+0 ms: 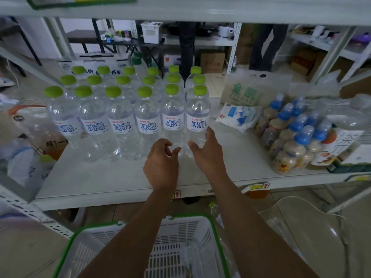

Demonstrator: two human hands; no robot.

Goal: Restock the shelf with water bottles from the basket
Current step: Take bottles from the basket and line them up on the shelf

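Standing in six files, three deep, the water bottles (128, 117) fill the left and middle of the shelf (100, 177), set back from its front edge. Each is clear with a lime-green cap and a white label that reads 冰露 in blue, under a red line too fine to read.

The end bottle (197, 117) heads the rightmost file. The right hand (206, 151) brackets its lower half, with the thumb at the left of the base and the fingers spread wide up the right side beside the label. I cannot tell whether it grips or only touches. The left hand (162, 159) hovers just beside it, before the base of the neighbouring bottle, with its fingers loosely curled, the thumb narrowly apart from them, and nothing held.

Both forearms reach up over the basket (66, 249), which is white slotted plastic with a green rim, below the shelf's front edge. Something clear lies inside it, too blurred to name.

Near the shelf's right edge sits a wrapped pack of blue-capped bottles (291, 137) with beige contents. A white-and-blue pouch (236, 117) lies between that pack and the water. Behind the pouch is a cardboard box (243, 93) printed in green, its first character 金. Past the left edge stands an orange drink bottle (50, 145) with dark lettering only partly legible. A carton (90, 60) behind the rows shows 成长. A red arrow sticker (177, 194) marks the front lip.
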